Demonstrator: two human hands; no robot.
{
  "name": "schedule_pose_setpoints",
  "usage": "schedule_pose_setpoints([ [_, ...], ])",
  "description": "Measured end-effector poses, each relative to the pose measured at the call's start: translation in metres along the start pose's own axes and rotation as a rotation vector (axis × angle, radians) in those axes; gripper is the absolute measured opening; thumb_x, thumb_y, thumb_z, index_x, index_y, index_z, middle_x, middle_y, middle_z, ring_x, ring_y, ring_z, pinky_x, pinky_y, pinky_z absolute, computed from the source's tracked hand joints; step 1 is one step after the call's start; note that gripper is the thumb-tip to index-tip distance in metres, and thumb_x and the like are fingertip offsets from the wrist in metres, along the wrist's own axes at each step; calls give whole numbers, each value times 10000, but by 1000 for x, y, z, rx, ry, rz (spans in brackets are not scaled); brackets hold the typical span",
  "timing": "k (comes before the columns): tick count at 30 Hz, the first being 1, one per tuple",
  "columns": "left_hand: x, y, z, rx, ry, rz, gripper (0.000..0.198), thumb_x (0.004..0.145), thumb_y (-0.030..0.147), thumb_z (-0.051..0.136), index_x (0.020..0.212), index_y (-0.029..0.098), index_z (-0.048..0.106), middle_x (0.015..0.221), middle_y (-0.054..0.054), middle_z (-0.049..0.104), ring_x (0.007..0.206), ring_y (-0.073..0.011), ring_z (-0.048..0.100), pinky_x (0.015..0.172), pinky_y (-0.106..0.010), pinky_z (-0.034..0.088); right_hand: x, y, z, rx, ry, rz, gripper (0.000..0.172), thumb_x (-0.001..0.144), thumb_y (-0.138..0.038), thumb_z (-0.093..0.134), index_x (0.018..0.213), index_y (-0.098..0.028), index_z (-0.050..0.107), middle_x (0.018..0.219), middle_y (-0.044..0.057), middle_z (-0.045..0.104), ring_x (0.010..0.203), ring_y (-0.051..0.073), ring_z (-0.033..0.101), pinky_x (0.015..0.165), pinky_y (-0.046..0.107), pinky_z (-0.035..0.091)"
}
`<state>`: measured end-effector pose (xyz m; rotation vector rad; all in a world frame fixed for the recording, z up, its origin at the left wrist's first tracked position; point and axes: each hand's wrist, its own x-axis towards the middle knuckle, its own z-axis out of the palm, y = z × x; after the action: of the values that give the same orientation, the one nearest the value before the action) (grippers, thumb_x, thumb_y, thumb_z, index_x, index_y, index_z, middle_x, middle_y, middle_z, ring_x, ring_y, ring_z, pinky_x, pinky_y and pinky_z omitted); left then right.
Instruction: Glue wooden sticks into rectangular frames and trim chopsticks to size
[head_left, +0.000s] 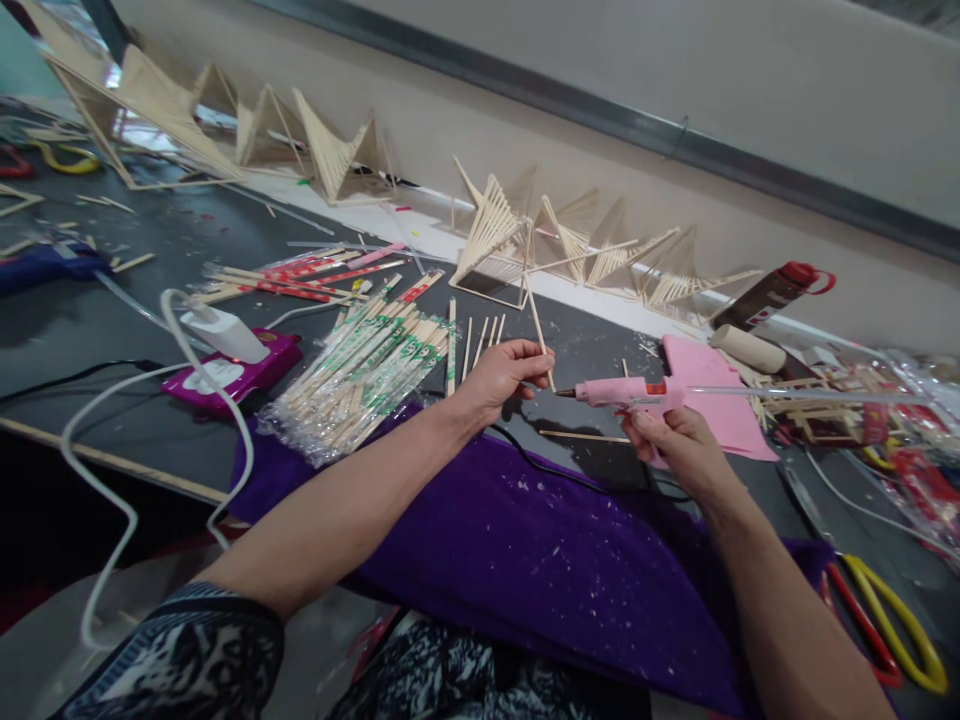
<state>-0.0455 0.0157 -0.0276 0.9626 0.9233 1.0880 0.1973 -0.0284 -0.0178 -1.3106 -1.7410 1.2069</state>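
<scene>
Between its fingertips, my left hand (pixel 510 378) pinches a thin wooden stick (pixel 538 325) that slants up and away. A pink hot glue gun (pixel 615 391) is gripped in my right hand (pixel 671 440); a long clear glue stick (pixel 795 394) juts from its back. The gun's dark nozzle touches or nearly touches the stick's lower end; I cannot tell which. Just beyond my left hand stands a twisted stick frame (pixel 491 235), and the held stick's upper end overlaps its base in view. Another loose stick (pixel 585 436) lies flat below the nozzle.
Wrapped chopsticks (pixel 382 365) lie left of my hands, near a magenta power strip (pixel 206 385) with a white charger and cable. Purple cloth (pixel 525 550) covers the front edge. Pink sheets (pixel 720 400), a brown bottle (pixel 765 295) and yellow-red scissors (pixel 892 620) are right. More stick models (pixel 330 150) line the wall.
</scene>
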Motion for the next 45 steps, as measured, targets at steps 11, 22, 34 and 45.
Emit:
schedule_pose_setpoints([
  [11, 1, 0, -1, 2, -18, -21, 172, 698, 243, 678, 809, 133, 606, 630, -8, 578, 548, -57, 547, 418, -128, 362, 0, 8, -8, -55, 55, 14, 345, 781, -453, 545, 604, -157, 549, 496, 7, 512, 462, 102, 431, 443, 232, 298],
  [22, 2, -4, -1, 13, -34, -22, 183, 686, 235, 689, 815, 135, 607, 667, -10, 586, 555, -60, 560, 414, -132, 368, 0, 6, -7, -55, 31, 50, 329, 768, -461, 565, 673, -147, 598, 528, 14, 545, 460, 102, 451, 433, 223, 309],
  [34, 2, -4, -1, 29, -31, -21, 171, 678, 238, 685, 797, 141, 611, 671, -6, 579, 549, -55, 549, 405, -127, 367, -1, 2, -8, -63, 18, 50, 340, 774, -461, 562, 689, -136, 615, 524, 12, 535, 462, 92, 449, 427, 213, 305],
  [45, 1, 3, 4, 104, -23, -37, 238, 651, 285, 702, 820, 143, 611, 627, 1, 563, 529, -61, 529, 392, -127, 373, 8, 13, -76, 94, 508, 102, 332, 668, -460, 655, 727, -151, 553, 486, -21, 544, 391, 86, 455, 375, 202, 331],
])
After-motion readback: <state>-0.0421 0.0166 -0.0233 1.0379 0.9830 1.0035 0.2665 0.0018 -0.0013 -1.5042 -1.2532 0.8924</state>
